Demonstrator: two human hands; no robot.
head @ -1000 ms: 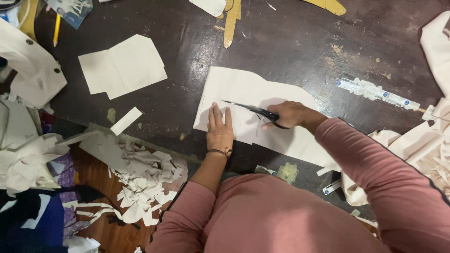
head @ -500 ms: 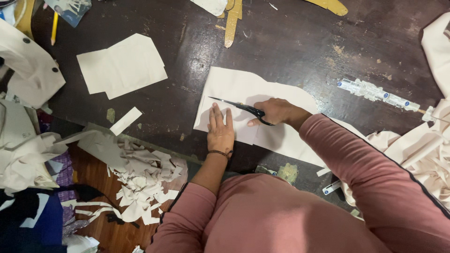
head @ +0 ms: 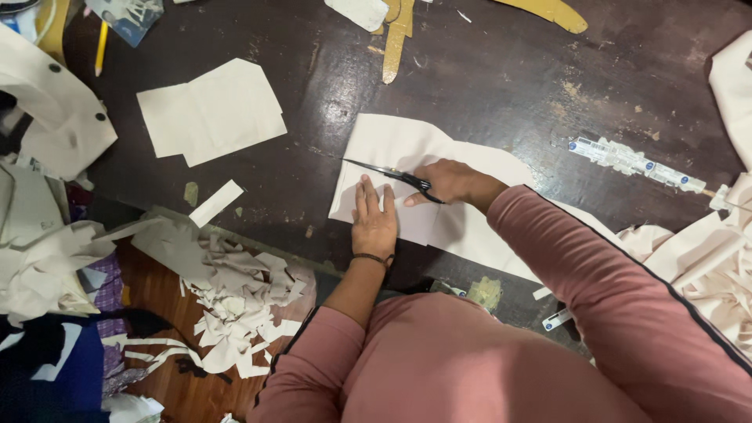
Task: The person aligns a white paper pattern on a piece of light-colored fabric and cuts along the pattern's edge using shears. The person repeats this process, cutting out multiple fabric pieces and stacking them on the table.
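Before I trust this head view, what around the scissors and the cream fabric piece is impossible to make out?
- Scissors handles: hidden inside the right hand.
- Cream fabric piece: its near right part runs under the pink sleeve, so its full outline is hidden.
- Fabric beneath the left hand: covered by the palm.
- Any cut line ahead of the blades: too faint to tell.
- Garment with dark buttons: cut off by the left edge.

Your right hand covers the handles of the scissors, so you see only the blades. Your left hand hides part of the white fabric piece, and your right sleeve covers its near right end. The right edge cuts off the pale cloth pile. The labelled strip is too small to read.
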